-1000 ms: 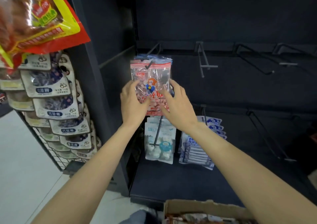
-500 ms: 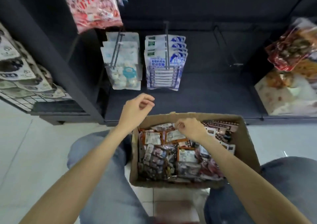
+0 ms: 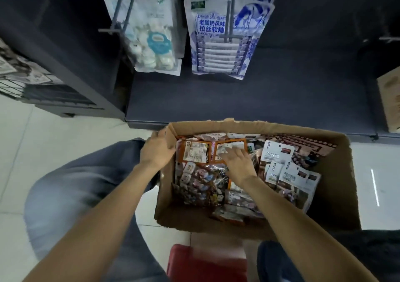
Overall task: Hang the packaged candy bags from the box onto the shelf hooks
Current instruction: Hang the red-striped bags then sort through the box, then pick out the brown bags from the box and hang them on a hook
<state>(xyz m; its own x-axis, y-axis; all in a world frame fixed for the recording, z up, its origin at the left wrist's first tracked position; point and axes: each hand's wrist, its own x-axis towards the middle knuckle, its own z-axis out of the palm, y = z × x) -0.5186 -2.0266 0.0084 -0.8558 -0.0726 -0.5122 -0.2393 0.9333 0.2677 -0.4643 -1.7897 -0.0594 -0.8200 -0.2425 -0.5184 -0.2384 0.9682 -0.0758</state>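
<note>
1. Left hand (image 3: 157, 149) grips the near-left top edge of an open cardboard box (image 3: 337, 195), fingers curled over the rim.
2. Right hand (image 3: 237, 165) lies flat inside the box w/ fingers spread, pressing on orange-edged candy bags (image 3: 195, 151); nothing grasped.
3. Just right of that hand: white-label packets (image 3: 278, 152). Below its wrist: clear bags of mixed sweets (image 3: 201, 184).
4. Beyond both hands, past the box's far rim, a dark shelf (image 3: 249, 100) carries hooks (image 3: 231, 11) w/ white candy bags (image 3: 154, 43) and blue-white packs (image 3: 220, 52) hanging.
</note>
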